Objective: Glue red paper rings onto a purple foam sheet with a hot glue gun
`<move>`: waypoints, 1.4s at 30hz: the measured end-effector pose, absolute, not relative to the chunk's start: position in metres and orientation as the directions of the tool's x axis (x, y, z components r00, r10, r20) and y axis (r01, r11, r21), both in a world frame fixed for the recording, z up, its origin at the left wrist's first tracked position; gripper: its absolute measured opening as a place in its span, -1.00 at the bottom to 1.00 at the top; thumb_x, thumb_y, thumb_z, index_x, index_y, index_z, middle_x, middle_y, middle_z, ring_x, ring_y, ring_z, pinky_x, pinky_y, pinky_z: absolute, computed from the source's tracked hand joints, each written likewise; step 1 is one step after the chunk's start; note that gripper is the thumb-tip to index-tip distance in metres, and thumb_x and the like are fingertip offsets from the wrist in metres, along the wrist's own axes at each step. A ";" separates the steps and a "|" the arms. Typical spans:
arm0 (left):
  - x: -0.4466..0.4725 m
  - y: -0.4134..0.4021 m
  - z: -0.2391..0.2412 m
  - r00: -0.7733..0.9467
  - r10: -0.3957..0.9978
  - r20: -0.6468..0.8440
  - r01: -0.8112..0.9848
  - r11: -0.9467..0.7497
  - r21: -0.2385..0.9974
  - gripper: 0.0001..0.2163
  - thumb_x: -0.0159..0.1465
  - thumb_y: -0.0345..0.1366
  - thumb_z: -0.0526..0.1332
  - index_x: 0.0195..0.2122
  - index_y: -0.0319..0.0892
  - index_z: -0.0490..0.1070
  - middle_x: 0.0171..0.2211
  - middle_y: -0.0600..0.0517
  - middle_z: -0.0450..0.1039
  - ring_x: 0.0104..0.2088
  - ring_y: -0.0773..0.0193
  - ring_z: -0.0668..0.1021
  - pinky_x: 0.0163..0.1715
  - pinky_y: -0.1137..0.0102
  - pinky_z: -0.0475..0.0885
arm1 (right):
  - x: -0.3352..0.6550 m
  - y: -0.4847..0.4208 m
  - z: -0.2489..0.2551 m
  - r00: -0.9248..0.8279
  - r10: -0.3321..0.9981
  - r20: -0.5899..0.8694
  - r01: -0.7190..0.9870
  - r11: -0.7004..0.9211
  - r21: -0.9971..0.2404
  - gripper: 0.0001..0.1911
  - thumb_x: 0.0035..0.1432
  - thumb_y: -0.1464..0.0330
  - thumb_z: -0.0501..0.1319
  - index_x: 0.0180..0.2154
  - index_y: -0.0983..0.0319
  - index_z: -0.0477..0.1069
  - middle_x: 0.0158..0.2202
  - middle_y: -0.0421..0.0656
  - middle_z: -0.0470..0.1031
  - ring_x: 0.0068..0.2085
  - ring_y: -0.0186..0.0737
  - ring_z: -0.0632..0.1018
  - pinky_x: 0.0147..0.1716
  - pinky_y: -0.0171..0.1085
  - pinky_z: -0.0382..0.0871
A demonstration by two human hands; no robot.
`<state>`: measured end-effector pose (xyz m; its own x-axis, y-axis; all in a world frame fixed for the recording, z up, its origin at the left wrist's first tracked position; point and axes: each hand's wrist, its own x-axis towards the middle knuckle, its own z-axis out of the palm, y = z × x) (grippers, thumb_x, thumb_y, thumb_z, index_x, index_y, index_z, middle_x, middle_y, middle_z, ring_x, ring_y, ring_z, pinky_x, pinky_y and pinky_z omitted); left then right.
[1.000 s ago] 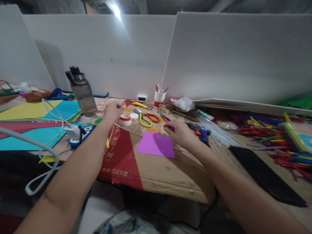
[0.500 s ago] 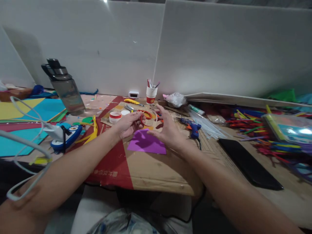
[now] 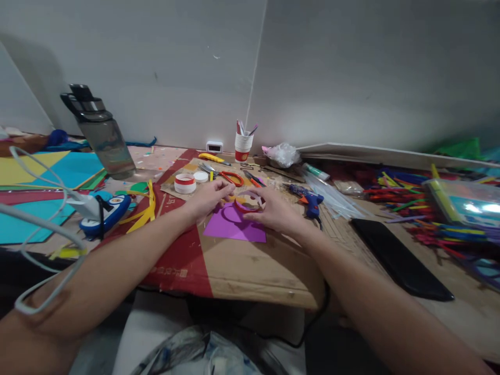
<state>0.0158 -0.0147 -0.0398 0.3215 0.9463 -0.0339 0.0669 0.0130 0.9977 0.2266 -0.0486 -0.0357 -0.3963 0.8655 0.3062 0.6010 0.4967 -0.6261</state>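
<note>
A thin red-and-white ring, which looks like a band of paper, is held just above a purple sheet. My right hand curves round the ring's right side, its thumb and fingers gripping it. Left of the ring, my left hand has its thumb and fingertips pinched together; whether anything is between them I cannot make out. Beyond my left hand stand a white ring with a red band and a white round lid. Orange-handled scissors lie behind the hands.
A cardboard sheet covers the table's middle. A blue glue gun and a black slab lie to the right. A water bottle, a white cable and yellow strips are at left. Behind stand stacked cups with pens.
The ring has passed from my left hand to my right, which has closed on it. Both hands are lower over the purple sheet. The head view has shifted slightly.
</note>
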 end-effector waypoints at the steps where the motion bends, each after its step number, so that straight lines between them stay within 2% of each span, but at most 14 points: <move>1: 0.014 -0.014 -0.040 0.311 0.950 -0.028 0.117 -0.009 0.993 -0.79 0.33 -0.14 0.29 -0.30 -0.19 0.41 -0.39 0.08 0.45 -0.54 0.48 0.42 -0.53 0.53 0.28 | 0.228 -0.048 -0.037 -0.418 0.859 0.296 0.615 0.507 -0.604 -0.50 0.03 0.35 0.46 0.05 0.16 0.52 -0.02 -0.09 0.59 0.01 -0.08 0.55 0.06 -0.08 0.38; 4: 0.011 -0.012 -0.040 0.291 0.957 -0.021 0.247 -0.054 0.968 -0.78 0.32 -0.13 0.26 -0.32 -0.19 0.43 -0.43 0.07 0.46 -0.50 0.42 0.45 -0.48 0.49 0.31 | 0.230 -0.049 -0.040 -0.430 0.875 0.223 0.676 0.476 -0.562 -0.45 0.01 0.27 0.49 0.06 0.17 0.51 0.05 -0.04 0.53 0.09 -0.03 0.50 0.11 -0.05 0.35; 7: 0.007 -0.010 -0.038 0.295 0.955 -0.005 0.430 -0.128 0.894 -0.77 0.29 -0.12 0.27 -0.34 -0.20 0.47 -0.46 0.04 0.48 -0.48 0.35 0.47 -0.47 0.45 0.33 | 0.231 -0.049 -0.043 -0.399 0.908 0.129 0.759 0.406 -0.510 -0.26 -0.07 0.17 0.53 0.14 0.22 0.46 0.11 0.07 0.47 0.12 0.06 0.49 0.11 0.01 0.36; 10: 0.004 -0.008 -0.034 0.301 0.953 0.020 0.506 -0.178 0.844 -0.78 0.27 -0.13 0.26 -0.37 -0.19 0.48 -0.49 0.04 0.48 -0.50 0.33 0.47 -0.49 0.44 0.33 | 0.232 -0.048 -0.044 -0.399 0.913 0.081 0.788 0.387 -0.478 -0.16 -0.11 0.08 0.54 0.18 0.23 0.41 0.12 0.11 0.45 0.12 0.09 0.49 0.11 0.04 0.37; 15: 0.000 -0.006 -0.028 0.278 0.959 0.062 0.559 -0.214 0.801 -0.79 0.26 -0.15 0.23 -0.40 -0.18 0.45 -0.53 0.06 0.46 -0.56 0.34 0.45 -0.55 0.45 0.28 | 0.232 -0.048 -0.042 -0.390 0.918 0.069 0.787 0.372 -0.492 -0.24 -0.04 0.09 0.51 0.16 0.22 0.43 0.09 0.10 0.51 0.07 0.07 0.54 0.07 0.03 0.40; 20: -0.001 -0.005 -0.025 0.405 0.912 0.062 0.697 -0.352 0.625 -0.81 0.19 -0.19 0.30 -0.50 -0.16 0.48 -0.50 0.03 0.52 -0.49 0.31 0.47 -0.48 0.44 0.26 | 0.234 -0.048 -0.038 -0.402 0.914 0.048 0.784 0.371 -0.498 -0.24 0.00 0.14 0.49 0.20 0.22 0.39 0.13 0.09 0.51 0.04 0.03 0.57 0.05 -0.03 0.44; 24: -0.001 -0.005 -0.024 0.391 0.920 0.033 0.727 -0.331 0.601 -0.79 0.22 -0.21 0.27 -0.52 -0.16 0.48 -0.51 0.03 0.53 -0.50 0.30 0.48 -0.49 0.43 0.25 | 0.237 -0.047 -0.041 -0.435 0.898 0.064 0.749 0.400 -0.528 -0.25 0.01 0.16 0.49 0.21 0.21 0.39 0.15 0.06 0.50 0.00 -0.02 0.59 0.00 -0.07 0.47; 28: -0.005 -0.004 -0.024 0.343 0.939 -0.011 0.684 -0.242 0.688 -0.82 0.22 -0.21 0.28 -0.46 -0.17 0.49 -0.52 0.01 0.54 -0.54 0.29 0.50 -0.53 0.43 0.28 | 0.236 -0.044 -0.047 -0.430 0.895 0.117 0.717 0.418 -0.558 -0.40 0.07 0.25 0.45 0.15 0.19 0.44 0.11 0.01 0.55 0.01 -0.05 0.58 0.01 -0.07 0.46; 31: -0.010 0.000 -0.023 0.297 0.954 0.027 0.641 -0.220 0.736 -0.82 0.23 -0.21 0.28 -0.46 -0.17 0.48 -0.53 0.01 0.53 -0.59 0.32 0.48 -0.56 0.44 0.29 | 0.234 -0.043 -0.048 -0.400 0.909 0.117 0.703 0.386 -0.598 -0.44 0.10 0.30 0.42 0.14 0.22 0.45 0.12 0.01 0.55 -0.02 -0.07 0.59 0.00 -0.08 0.47; 35: -0.014 0.003 -0.017 0.285 0.954 0.088 0.675 -0.265 0.688 -0.83 0.23 -0.23 0.25 -0.46 -0.18 0.49 -0.47 0.01 0.55 -0.56 0.34 0.49 -0.55 0.45 0.29 | 0.230 -0.046 -0.044 -0.375 0.919 0.126 0.686 0.366 -0.629 -0.36 0.07 0.33 0.45 0.19 0.23 0.41 0.16 0.04 0.51 0.02 -0.05 0.58 0.03 -0.05 0.46; 39: -0.013 0.003 -0.014 0.279 0.958 0.073 0.733 -0.261 0.628 -0.82 0.25 -0.23 0.23 -0.45 -0.19 0.48 -0.49 0.02 0.53 -0.53 0.32 0.51 -0.54 0.45 0.29 | 0.219 -0.051 -0.043 -0.426 0.883 0.198 0.632 0.447 -0.632 -0.30 0.06 0.30 0.46 0.23 0.19 0.38 0.25 0.03 0.43 0.13 -0.05 0.52 0.10 -0.06 0.42; 42: -0.011 0.001 -0.013 0.297 0.952 0.069 0.766 -0.281 0.578 -0.81 0.26 -0.21 0.21 -0.41 -0.20 0.51 -0.48 0.03 0.53 -0.51 0.32 0.51 -0.51 0.44 0.30 | 0.210 -0.052 -0.044 -0.465 0.860 0.212 0.630 0.489 -0.603 -0.24 0.01 0.27 0.50 0.24 0.21 0.37 0.21 0.04 0.46 0.19 -0.01 0.47 0.19 -0.01 0.35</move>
